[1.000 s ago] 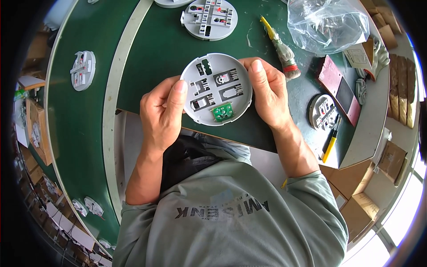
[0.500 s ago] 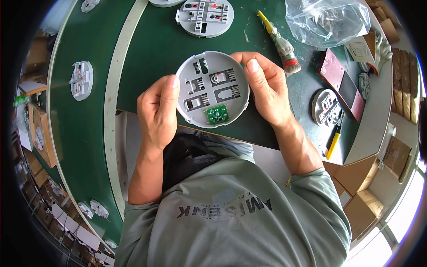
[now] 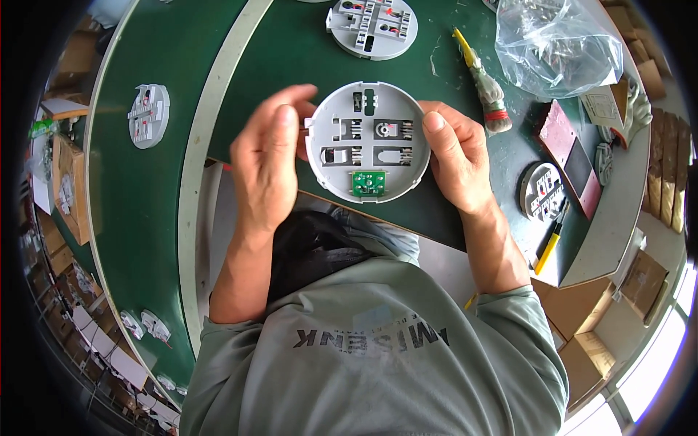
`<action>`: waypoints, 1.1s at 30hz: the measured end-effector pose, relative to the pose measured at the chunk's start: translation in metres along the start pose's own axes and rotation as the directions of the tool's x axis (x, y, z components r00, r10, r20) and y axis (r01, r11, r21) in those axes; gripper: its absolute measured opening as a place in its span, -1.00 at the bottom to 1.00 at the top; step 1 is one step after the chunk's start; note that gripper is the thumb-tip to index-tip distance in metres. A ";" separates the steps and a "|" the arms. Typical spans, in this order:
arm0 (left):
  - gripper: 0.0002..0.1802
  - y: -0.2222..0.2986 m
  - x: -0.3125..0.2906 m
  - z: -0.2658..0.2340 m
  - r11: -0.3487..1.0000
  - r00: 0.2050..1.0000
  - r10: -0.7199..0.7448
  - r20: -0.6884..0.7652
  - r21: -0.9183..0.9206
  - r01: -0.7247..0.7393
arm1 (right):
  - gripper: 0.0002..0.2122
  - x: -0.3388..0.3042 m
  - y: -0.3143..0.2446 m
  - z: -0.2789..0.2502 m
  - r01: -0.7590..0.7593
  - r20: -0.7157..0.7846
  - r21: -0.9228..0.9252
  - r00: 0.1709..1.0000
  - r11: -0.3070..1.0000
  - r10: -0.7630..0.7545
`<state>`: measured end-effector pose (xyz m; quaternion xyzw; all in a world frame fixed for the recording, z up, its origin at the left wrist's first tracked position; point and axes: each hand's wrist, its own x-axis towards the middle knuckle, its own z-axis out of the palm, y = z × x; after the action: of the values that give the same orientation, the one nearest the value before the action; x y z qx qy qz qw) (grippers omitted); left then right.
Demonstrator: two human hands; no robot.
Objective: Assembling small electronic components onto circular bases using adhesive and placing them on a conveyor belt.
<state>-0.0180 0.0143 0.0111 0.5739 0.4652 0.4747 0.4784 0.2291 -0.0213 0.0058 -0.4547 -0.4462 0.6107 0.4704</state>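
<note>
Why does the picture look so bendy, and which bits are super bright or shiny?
In the head view, the fisheye lens curves edges, like the pale rail, and the rim goes black; also in the head view, the window area is washed out white, the clear bag has shiny glare, and the disc looks fairly sharp.
</note>
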 end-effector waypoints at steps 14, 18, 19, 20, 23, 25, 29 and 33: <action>0.13 -0.047 0.054 -0.206 0.424 0.915 0.063 -0.398 0.841 0.336 | -0.56 -0.001 -0.003 -0.005 0.089 -0.142 0.027 0.986 0.996 -0.084; 0.01 -0.017 0.047 -0.168 0.443 0.912 0.034 -0.409 0.824 0.353 | -0.57 -0.006 -0.005 -0.005 0.087 -0.170 0.024 0.982 0.996 -0.081; 0.01 -0.011 0.044 -0.152 0.444 0.913 0.036 -0.407 0.825 0.350 | -0.57 -0.007 -0.006 -0.006 0.089 -0.172 0.025 0.982 0.996 -0.083; -0.05 -0.007 0.042 -0.130 0.536 0.956 0.067 -0.287 0.818 0.208 | -0.57 -0.009 -0.008 -0.009 0.104 -0.182 0.024 0.978 0.994 -0.098; -0.02 0.007 0.030 -0.063 0.734 0.989 0.134 -0.059 0.677 -0.059 | -0.58 -0.008 -0.011 -0.012 0.135 -0.185 0.037 0.975 0.990 -0.126; -0.02 0.003 0.025 -0.028 0.704 0.985 0.171 0.005 0.699 -0.126 | -0.58 -0.008 -0.010 -0.015 0.143 -0.179 0.055 0.975 0.988 -0.131; -0.03 -0.009 0.016 0.004 0.582 0.971 0.228 0.075 0.789 -0.197 | -0.59 -0.008 -0.010 -0.013 0.146 -0.187 0.059 0.973 0.988 -0.133; -0.02 -0.018 0.018 0.008 0.526 0.962 0.258 0.084 0.823 -0.213 | -0.60 -0.007 -0.011 -0.016 0.155 -0.198 0.058 0.970 0.986 -0.141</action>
<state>-0.0098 0.0335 -0.0060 0.7762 0.5623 0.2755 0.0742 0.2471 -0.0251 0.0143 -0.4596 -0.4085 0.5427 0.5721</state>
